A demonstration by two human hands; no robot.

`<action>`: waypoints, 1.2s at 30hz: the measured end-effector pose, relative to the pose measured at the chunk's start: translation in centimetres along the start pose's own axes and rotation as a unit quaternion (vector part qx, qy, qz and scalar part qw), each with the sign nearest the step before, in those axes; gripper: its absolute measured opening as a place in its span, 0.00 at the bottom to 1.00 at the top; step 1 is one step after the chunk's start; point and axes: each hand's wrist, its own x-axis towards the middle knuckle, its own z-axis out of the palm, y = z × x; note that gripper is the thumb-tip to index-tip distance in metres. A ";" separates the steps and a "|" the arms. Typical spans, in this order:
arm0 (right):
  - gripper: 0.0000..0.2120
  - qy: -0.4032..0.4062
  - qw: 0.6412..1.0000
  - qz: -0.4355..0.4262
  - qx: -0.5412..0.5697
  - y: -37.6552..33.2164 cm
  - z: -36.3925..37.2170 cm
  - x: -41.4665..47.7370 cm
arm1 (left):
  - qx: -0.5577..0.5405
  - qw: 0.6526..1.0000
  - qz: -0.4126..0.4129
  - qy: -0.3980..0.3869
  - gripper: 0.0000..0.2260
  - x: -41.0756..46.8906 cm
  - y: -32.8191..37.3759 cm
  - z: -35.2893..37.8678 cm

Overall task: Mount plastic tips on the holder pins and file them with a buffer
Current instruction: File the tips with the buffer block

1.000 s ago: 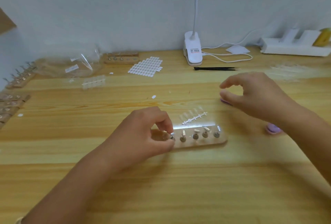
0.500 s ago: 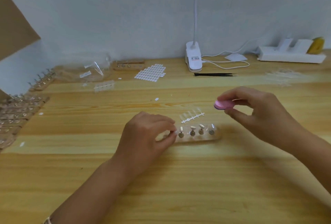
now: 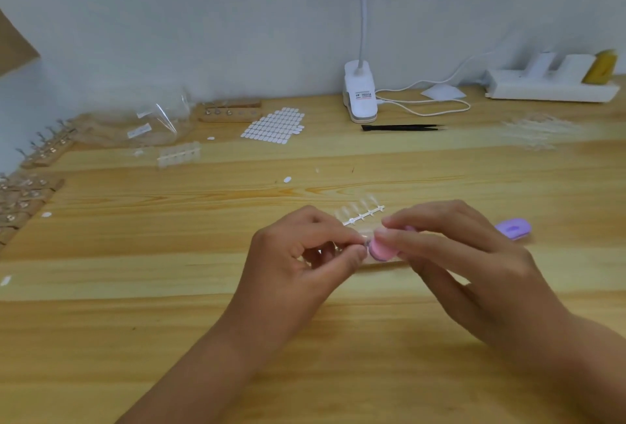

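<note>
Head view, right hand (image 3: 474, 254) grip grasping round pink buffer (image 3: 382, 251), left hand (image 3: 298, 264) grip pinching small grey holder pin (image 3: 365, 241), buffer just beside pin, above pale wooden worktop (image 3: 135, 322).

Soft, even, fairly bright light; faint shadows on the table (image 3: 142, 328); everything slightly blurred, edges bowed

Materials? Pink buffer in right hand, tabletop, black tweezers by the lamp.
Pink buffer: probably matte foam, soft-edged, pink over purple layer. Tabletop: wood or laminate, visible grain, slight sheen. Black tweezers: maybe coated metal, thin and matte; too small to confirm.
</note>
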 end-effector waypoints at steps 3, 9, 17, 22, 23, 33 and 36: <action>0.12 0.009 1.000 0.006 0.009 -0.1 0.3 -0.2 | -0.005 1.000 -0.017 -0.016 0.03 -0.2 -0.3 0.3; 0.11 0.027 0.999 0.015 -0.010 0.1 0.5 -0.4 | -0.006 1.000 -0.005 -0.025 0.03 -0.5 -0.3 0.5; 0.10 0.029 1.000 -0.001 0.009 -0.5 0.9 -0.8 | 0.006 1.000 0.006 -0.017 0.02 -0.6 -0.4 0.7; 0.10 0.043 0.999 0.012 0.019 -0.6 1.0 -0.8 | 0.012 1.000 0.002 -0.017 0.02 -0.6 -0.4 0.7; 0.10 0.039 0.999 0.003 0.020 -0.8 1.2 -0.9 | 0.011 1.000 0.007 -0.013 0.01 -0.6 -0.4 0.7; 0.11 0.049 0.998 0.012 0.048 -1.2 1.4 -1.0 | 0.012 1.000 0.006 -0.007 0.02 -0.6 -0.2 0.7; 0.11 0.047 0.997 0.043 0.032 -0.5 1.0 -0.9 | 0.010 1.000 0.000 -0.013 0.02 -0.7 -0.2 0.7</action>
